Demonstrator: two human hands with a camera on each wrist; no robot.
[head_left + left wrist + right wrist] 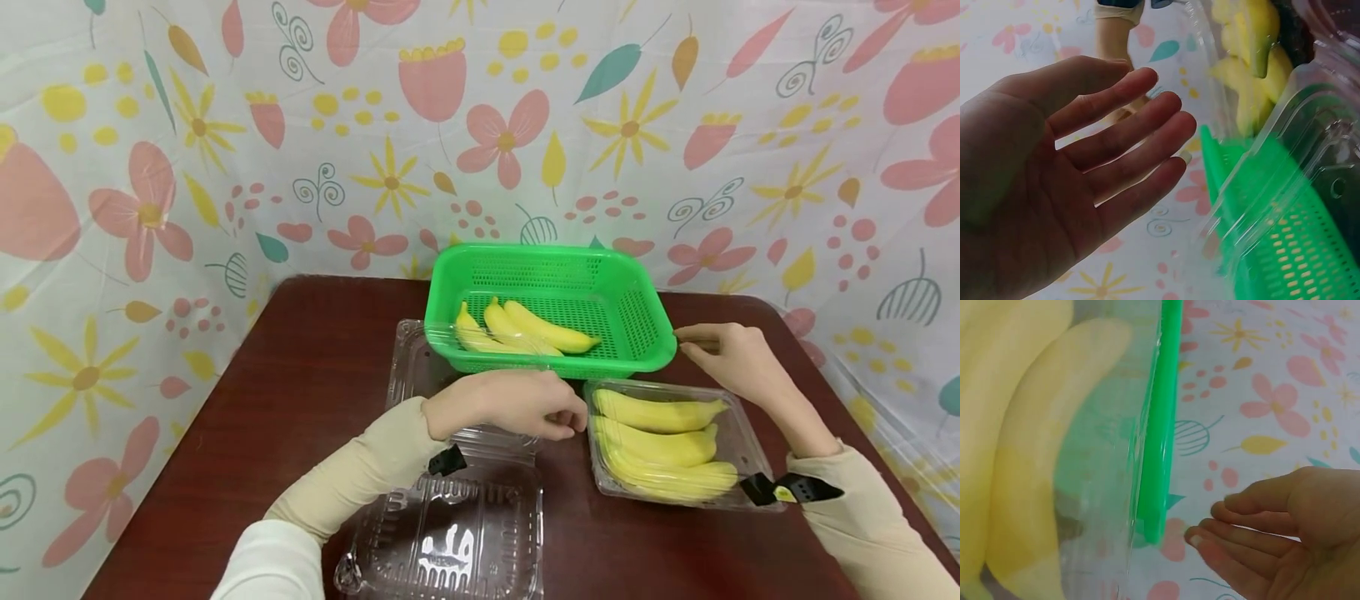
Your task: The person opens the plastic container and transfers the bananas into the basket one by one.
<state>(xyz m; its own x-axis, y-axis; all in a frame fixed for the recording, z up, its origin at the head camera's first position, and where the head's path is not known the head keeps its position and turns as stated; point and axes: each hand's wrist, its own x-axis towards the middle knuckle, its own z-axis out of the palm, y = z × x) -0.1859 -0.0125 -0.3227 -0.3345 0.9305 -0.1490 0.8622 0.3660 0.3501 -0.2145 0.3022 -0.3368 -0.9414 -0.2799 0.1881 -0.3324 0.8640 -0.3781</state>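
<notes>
Green basket (637, 321) at back of dark table (300, 375); three bananas (555, 329) inside, bunched toward the left and front. Clear box (738, 429) in front of basket, right side: more bananas (660, 442) packed lengthwise, one above another as seen from the head, under clear plastic. Second clear box (450, 533) lies spread to the left, far half reaching the basket's front edge; contact unclear.

Bananas smooth, even yellow, gently curved, stem ends tapered; those in the box slightly hazed by plastic.

Left hand (517, 404) between the two boxes, fingers loosely bent and slightly apart, grasping nothing. Right hand (723, 354) beside basket's right rim, fingers relaxed, thumb near them; cannot tell whether fingertips touch it.
</notes>
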